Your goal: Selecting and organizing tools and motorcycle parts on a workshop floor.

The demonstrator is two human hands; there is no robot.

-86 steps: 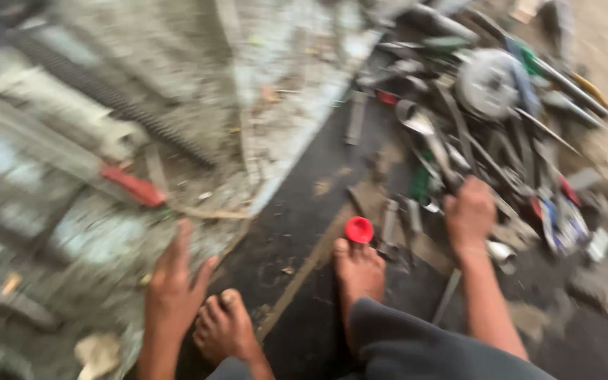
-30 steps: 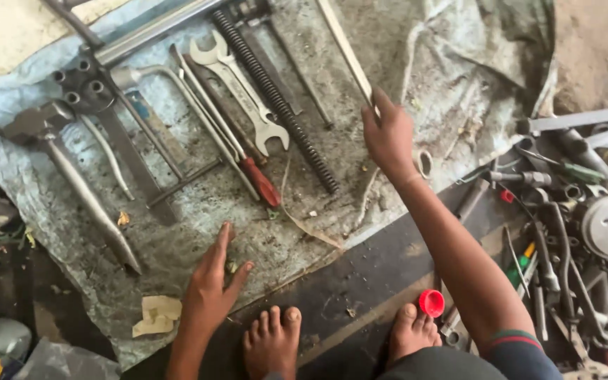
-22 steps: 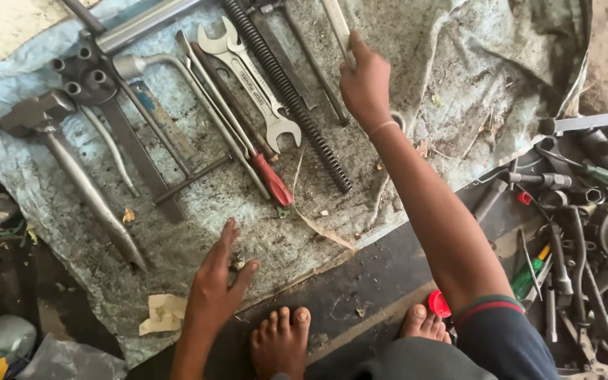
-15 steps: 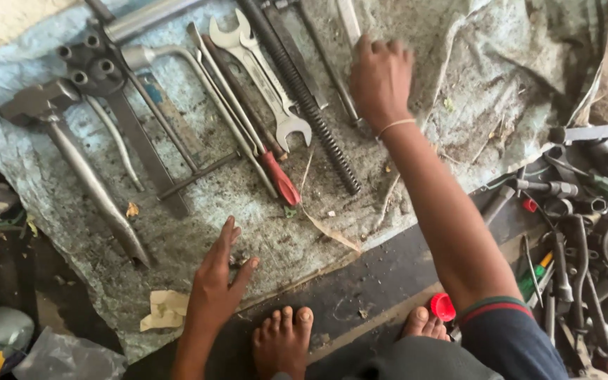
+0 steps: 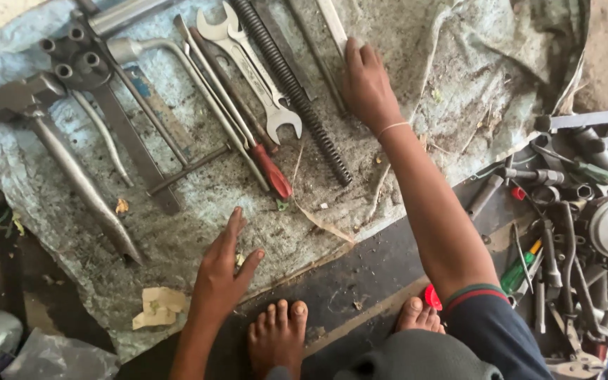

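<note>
The right hand (image 5: pixel 369 86) lies flat, fingers together, on a pale flat metal strip (image 5: pixel 332 24) atop the dirty grey tarpaulin (image 5: pixel 452 84), its grip closed on nothing, beside a long dark coiled spring (image 5: pixel 291 88). The left hand (image 5: pixel 221 271) rests open, fingers spread, on the tarpaulin's near edge, holding nothing.

Soft, even daylight falls on the dusty pale blue tarpaulin sheet (image 5: pixel 459 63), with only faint shadows under the tools. The frame is fairly sharp; below the sheet the dark floor dims, and corners blur slightly.
</note>
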